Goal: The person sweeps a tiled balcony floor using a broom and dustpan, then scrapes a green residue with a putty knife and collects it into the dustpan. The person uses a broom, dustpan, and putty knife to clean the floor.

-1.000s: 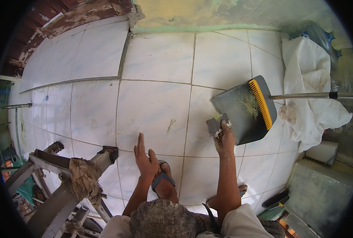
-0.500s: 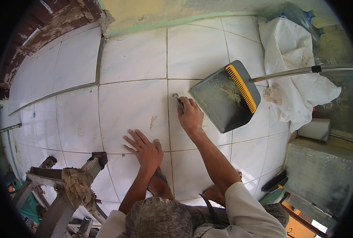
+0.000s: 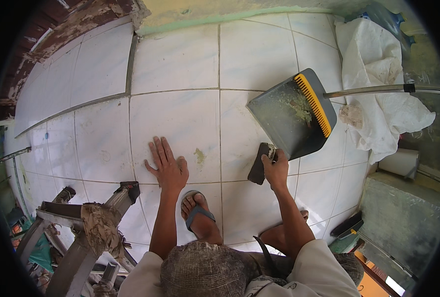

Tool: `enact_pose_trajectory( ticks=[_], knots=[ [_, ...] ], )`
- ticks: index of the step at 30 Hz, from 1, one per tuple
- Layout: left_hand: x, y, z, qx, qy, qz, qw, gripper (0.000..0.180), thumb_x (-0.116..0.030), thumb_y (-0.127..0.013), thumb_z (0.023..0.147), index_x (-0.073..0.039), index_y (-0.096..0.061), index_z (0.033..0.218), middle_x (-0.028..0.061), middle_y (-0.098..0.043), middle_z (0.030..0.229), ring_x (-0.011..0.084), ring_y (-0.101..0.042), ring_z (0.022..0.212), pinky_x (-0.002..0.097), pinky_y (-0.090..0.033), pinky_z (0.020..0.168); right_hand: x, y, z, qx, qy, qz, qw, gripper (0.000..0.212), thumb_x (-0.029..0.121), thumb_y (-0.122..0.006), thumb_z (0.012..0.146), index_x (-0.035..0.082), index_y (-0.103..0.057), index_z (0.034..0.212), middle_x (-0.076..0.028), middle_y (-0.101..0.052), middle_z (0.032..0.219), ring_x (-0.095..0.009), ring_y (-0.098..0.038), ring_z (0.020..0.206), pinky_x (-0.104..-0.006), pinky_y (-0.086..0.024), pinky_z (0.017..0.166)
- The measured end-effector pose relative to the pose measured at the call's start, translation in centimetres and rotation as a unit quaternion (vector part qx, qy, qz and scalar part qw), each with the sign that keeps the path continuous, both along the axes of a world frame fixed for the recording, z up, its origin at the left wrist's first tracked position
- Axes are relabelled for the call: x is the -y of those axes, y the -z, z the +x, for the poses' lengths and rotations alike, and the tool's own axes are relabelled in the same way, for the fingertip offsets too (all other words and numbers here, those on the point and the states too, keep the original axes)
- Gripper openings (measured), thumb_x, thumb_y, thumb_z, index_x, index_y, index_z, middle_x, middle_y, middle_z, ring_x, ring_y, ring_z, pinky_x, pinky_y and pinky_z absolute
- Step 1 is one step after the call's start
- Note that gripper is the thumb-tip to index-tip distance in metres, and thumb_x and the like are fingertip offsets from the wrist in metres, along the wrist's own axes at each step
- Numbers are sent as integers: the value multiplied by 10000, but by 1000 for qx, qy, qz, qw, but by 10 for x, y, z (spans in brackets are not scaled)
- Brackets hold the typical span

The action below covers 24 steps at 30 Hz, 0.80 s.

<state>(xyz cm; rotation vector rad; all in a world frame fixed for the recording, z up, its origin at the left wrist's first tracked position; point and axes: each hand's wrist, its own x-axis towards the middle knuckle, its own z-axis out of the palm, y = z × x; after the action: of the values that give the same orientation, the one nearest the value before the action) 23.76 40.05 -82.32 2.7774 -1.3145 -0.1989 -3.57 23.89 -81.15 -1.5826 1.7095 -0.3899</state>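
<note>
My left hand lies on the white tile floor with fingers spread and nothing in it. A yellowish-green patch marks the tile just right of it. Farther right, my right hand is closed around a dark, flat, rectangular hand tool; its exact kind does not show. My fingers cover part of its upper end. That tool is close to the near corner of a black dustpan, which lies on the floor holding greenish-yellow debris. Yellow teeth line the pan's back edge.
The dustpan's metal handle reaches right across a crumpled white sack. A metal ladder-like frame with cloth tied round it stands at the lower left. My sandalled left foot is between my arms. A grey block edges the right side.
My right hand has come back toward me and right, turning the tool so its broad dark face shows. My left hand has shifted forward and slightly left. The whole view has shifted a little.
</note>
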Motion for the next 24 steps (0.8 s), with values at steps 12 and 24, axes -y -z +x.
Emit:
enact_pose_trajectory(
  ticks=[12, 24],
  knots=[
    [8, 8, -46, -56, 96, 15, 994, 763, -374, -495, 977, -47, -215, 1607, 97, -122, 1707, 264, -84, 1577, 788, -7, 1082, -58, 8, 138, 88, -81, -111, 987, 203, 94, -713, 853, -8, -573, 959, -211, -659, 810, -389, -661, 709, -450, -510, 652],
    [-22, -3, -65, -135, 24, 21, 990, 781, -339, -483, 974, 15, -176, 1599, 141, -85, 1705, 314, -31, 1578, 786, 9, 1084, -56, -13, 123, -4, -160, -33, 987, 313, 184, -696, 909, -41, -615, 1110, -226, -708, 827, -366, -715, 718, -438, -555, 679]
  ],
)
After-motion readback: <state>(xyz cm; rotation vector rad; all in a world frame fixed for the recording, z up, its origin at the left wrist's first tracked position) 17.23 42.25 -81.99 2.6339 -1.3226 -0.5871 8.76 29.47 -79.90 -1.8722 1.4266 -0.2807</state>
